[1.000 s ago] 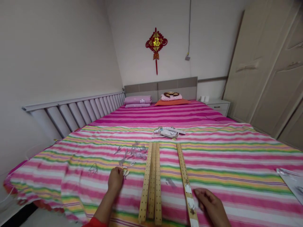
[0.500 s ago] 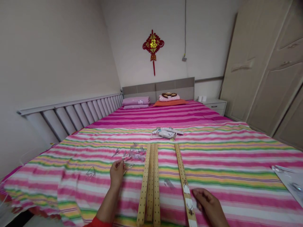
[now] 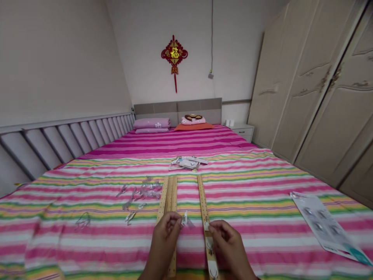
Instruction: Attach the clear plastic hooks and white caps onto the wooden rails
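My left hand (image 3: 165, 233) is closed in a pinch on a small clear plastic hook (image 3: 184, 220), held over the bed between two sets of wooden strips. My right hand (image 3: 229, 243) is closed beside it, fingertips on the single perforated wooden strip (image 3: 204, 202), which carries white adhesive hook pads near its close end. A pair of perforated wooden strips (image 3: 168, 196) lies side by side under my left hand. More clear plastic hooks (image 3: 141, 192) are scattered to the left on the striped bedsheet (image 3: 262, 217).
A backing sheet (image 3: 323, 223) of hook pads lies at the right of the bed. Opened packaging (image 3: 188, 162) rests beyond the strips. Pillows (image 3: 151, 124) sit at the headboard, a nightstand (image 3: 243, 130) and tall wardrobe (image 3: 320, 93) stand to the right, and a padded wall panel (image 3: 58, 138) is on the left.
My left hand left the scattered hooks and came to the middle holding one clear hook. My right hand shifted left along the single strip toward it. The view swung right.
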`<state>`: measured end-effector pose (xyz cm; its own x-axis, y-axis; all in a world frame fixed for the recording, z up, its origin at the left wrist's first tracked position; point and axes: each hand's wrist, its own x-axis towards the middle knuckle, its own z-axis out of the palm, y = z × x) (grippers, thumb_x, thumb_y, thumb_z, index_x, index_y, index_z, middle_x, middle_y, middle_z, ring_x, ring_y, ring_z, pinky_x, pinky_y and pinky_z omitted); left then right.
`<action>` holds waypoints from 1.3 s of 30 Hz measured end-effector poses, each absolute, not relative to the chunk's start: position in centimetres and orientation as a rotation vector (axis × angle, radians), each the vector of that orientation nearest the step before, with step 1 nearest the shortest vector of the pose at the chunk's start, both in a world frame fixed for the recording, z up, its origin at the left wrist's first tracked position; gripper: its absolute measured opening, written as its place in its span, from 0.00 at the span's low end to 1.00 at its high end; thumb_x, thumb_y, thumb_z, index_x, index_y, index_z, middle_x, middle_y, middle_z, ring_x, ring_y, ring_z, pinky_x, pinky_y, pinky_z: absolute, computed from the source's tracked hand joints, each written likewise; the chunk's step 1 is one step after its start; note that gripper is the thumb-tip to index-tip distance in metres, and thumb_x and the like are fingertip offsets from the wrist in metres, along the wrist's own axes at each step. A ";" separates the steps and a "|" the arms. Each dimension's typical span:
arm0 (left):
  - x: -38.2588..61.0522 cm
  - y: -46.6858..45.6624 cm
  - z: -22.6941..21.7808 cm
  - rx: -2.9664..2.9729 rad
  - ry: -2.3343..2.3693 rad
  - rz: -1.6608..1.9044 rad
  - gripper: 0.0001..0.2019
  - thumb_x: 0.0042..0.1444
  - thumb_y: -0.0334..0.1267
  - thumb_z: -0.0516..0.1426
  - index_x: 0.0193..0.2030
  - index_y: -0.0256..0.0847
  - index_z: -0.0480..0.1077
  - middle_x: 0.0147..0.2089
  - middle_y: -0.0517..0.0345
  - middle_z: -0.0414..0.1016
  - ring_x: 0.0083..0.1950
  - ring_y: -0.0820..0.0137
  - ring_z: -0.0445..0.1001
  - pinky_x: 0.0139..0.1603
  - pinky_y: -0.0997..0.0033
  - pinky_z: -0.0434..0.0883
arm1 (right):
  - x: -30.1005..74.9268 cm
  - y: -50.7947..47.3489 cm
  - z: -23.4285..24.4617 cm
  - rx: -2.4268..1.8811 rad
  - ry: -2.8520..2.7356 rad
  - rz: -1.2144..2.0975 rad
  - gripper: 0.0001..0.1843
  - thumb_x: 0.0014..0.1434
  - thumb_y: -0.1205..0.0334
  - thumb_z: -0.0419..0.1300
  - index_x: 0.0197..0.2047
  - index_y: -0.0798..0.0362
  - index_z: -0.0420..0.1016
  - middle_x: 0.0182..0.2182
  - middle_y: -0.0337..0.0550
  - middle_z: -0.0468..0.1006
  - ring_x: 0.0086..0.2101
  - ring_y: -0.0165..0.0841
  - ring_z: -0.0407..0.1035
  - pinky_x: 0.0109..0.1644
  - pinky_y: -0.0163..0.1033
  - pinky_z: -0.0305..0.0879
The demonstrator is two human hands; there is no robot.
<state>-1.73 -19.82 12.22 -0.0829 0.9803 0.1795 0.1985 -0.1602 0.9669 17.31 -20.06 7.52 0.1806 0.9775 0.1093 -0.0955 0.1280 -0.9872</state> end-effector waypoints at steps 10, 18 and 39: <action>2.0 -21.9 12.7 1.699 1.328 1.203 0.05 0.51 0.41 0.58 0.29 0.46 0.75 0.32 0.54 0.77 0.34 0.66 0.73 0.36 0.72 0.68 | 16.2 -22.3 10.0 -1.068 -1.426 0.592 0.08 0.53 0.59 0.63 0.38 0.51 0.76 0.28 0.40 0.72 0.23 0.29 0.63 0.26 0.33 0.62; 2.2 -21.6 12.8 1.582 1.317 1.047 0.04 0.46 0.39 0.62 0.27 0.43 0.77 0.25 0.57 0.76 0.26 0.70 0.70 0.27 0.74 0.65 | 16.9 -22.7 9.8 -1.056 -1.545 0.542 0.08 0.56 0.61 0.60 0.39 0.50 0.79 0.28 0.42 0.73 0.25 0.30 0.65 0.26 0.34 0.61; 5.4 -21.4 10.2 0.016 0.836 0.982 0.07 0.53 0.24 0.58 0.26 0.33 0.71 0.22 0.57 0.75 0.23 0.79 0.73 0.26 0.82 0.70 | 17.4 -20.9 8.4 -0.985 -0.802 1.361 0.20 0.37 0.49 0.72 0.30 0.56 0.78 0.16 0.38 0.74 0.18 0.27 0.65 0.22 0.31 0.58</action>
<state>5.36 -21.42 10.18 0.2774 0.7376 -0.6156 -0.7261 0.5806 0.3684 17.43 -20.85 8.43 0.0735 0.9936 -0.0853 -0.4074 -0.0481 -0.9120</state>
